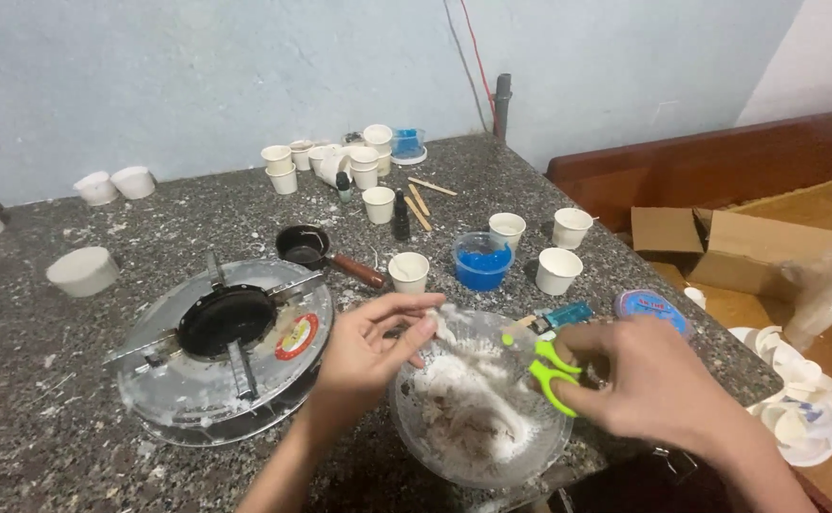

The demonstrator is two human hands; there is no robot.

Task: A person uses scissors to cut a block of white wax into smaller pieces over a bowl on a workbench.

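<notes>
clear bowl [480,446] nearest you at the counter's front edge, holding a clumped white mass | your right hand [649,385] closed through green scissors [547,372], left hand [370,347] pinching the white strip [447,328] | cutting looks partly done, most still uncut | red round label on stove [216,353]; blue round lid [651,308]; brown cartons [720,242] at right

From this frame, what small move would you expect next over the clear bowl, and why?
Probably a snip. The right hand grips green-handled scissors whose blades point toward the white waxy piece that the left hand pinches over the clear bowl. The bowl already holds white crumbled bits, so closing the blades would likely drop another piece in. The blade tips are hard to make out.
</notes>
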